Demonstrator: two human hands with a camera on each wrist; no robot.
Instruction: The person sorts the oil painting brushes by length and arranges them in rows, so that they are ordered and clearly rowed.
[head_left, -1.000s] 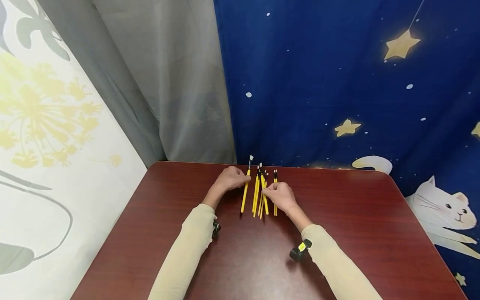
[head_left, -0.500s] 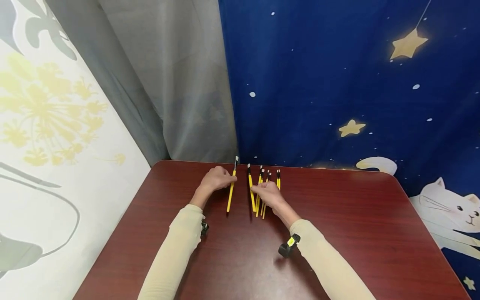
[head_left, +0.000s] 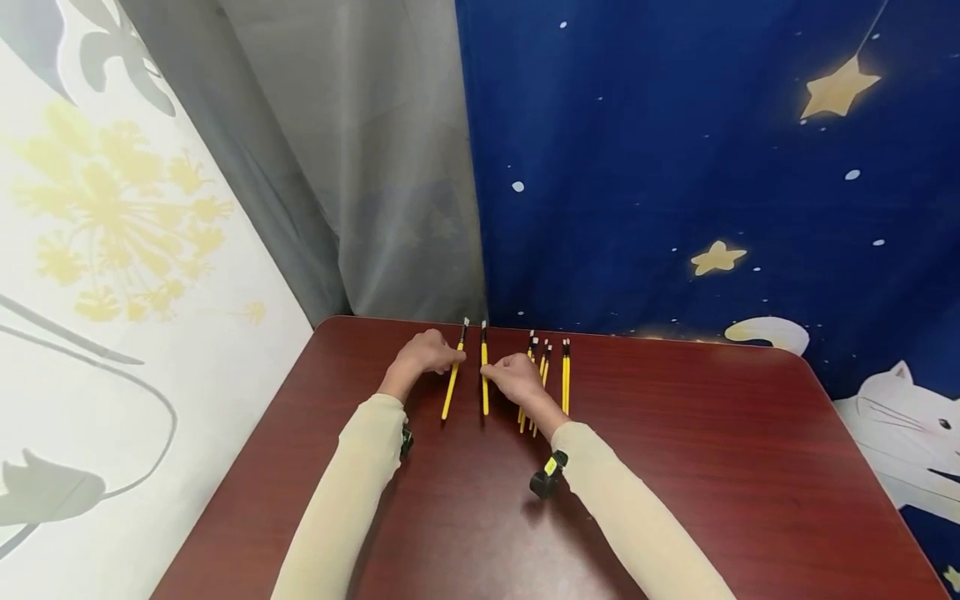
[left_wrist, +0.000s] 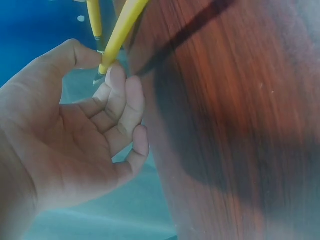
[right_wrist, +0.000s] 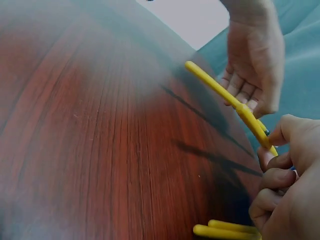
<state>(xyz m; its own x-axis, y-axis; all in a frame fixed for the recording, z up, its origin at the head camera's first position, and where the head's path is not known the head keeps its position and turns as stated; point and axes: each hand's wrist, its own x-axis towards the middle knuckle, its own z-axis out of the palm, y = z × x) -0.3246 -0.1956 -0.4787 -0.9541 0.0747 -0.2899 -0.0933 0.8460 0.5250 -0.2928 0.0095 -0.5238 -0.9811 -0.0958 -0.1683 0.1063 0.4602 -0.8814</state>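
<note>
My left hand (head_left: 427, 353) pinches a yellow-handled paintbrush (head_left: 452, 388) between thumb and fingertips, its white bristles pointing to the far edge. Just right of it, my right hand (head_left: 517, 379) pinches a second yellow paintbrush (head_left: 484, 398) with a black ferrule, held nearly parallel. In the left wrist view the handle (left_wrist: 125, 22) comes out of the fingertips, with the other fingers loosely bent. The right wrist view has both handles overlapping, the left one (right_wrist: 207, 77) reaching farther out. Their shadows fall on the table apart from them.
Several more paintbrushes (head_left: 544, 367) lie partly hidden behind the right hand and wrist. Two others (head_left: 566, 375) lie side by side to their right. The dark red wooden table (head_left: 675, 433) ends at a grey curtain (head_left: 405, 167) and a blue star-print curtain (head_left: 600, 208).
The left hand has carried its paintbrush to the left. The right hand has drawn its paintbrush leftward out of the group, so the two brushes now stand apart from the rest.
</note>
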